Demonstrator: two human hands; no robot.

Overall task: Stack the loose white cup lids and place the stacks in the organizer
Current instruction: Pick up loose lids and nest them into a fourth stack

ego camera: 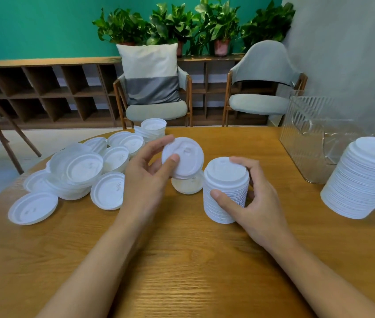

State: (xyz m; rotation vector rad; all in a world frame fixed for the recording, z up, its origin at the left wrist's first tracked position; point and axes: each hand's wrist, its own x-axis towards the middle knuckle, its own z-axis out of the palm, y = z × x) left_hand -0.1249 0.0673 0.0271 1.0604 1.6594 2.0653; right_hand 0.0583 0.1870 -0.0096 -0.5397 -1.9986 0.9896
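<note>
At a wooden desk (182, 260), the left hand (149, 177) pinches a single lid (185, 157) by its rim, just left of the stack (225, 191) gripped by the right hand (250, 198). Light, thin and flexible, such lids seem best held at the edges.

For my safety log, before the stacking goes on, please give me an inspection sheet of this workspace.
Surface: wooden table.
Job's things: loose lids piled at left; single lid held up; stack upright at centre; taller stacks at right; clear organizer behind them.
Clutter: nothing seen.
Grippers: left hand pinches the single lid; right hand grips the stack.
Cables: nothing seen.
Surroundings: chairs, potted plants, shelf.
</note>
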